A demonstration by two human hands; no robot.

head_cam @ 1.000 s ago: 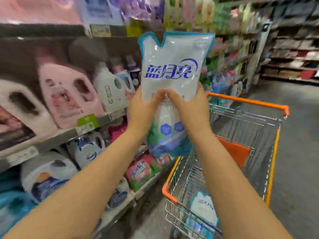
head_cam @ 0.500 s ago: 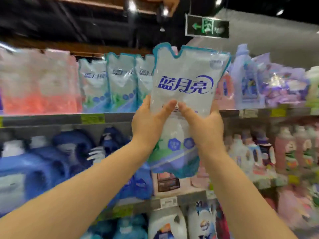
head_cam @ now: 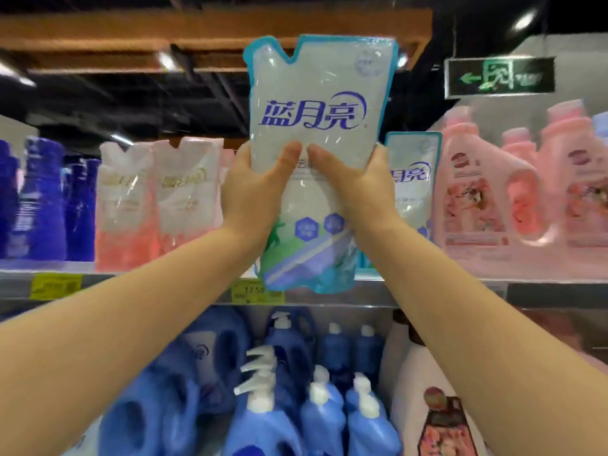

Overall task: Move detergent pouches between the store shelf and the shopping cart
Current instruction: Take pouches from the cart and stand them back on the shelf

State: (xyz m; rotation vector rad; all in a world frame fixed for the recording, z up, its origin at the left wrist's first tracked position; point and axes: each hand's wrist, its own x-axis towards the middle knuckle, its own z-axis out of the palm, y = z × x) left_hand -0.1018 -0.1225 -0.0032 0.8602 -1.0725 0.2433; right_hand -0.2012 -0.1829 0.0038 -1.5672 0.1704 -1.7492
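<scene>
Above the shelf edge (head_cam: 329, 292), both hands — left (head_cam: 255, 195), right (head_cam: 357, 189) — grip one upright detergent pouch (head_cam: 320, 103).

A shop, and by its stock the laundry aisle of a supermarket; a long metal shelf (head_cam: 427, 292) carries goods in rows of the same kind: dark blue bottles (head_cam: 39, 205), pink-and-white refill pouches (head_cam: 154, 205), a teal detergent pouch (head_cam: 413, 192) and pink jugs (head_cam: 487, 192); its front edge bears yellow price labels (head_cam: 257, 292), 1 reading 17.50; the tier below is packed with blue pump bottles (head_cam: 316, 406) and blue jugs (head_cam: 131, 422); overhead, a green exit sign (head_cam: 498, 79) with an arrow and bright ceiling lights (head_cam: 524, 19) against a dark open ceiling.
</scene>
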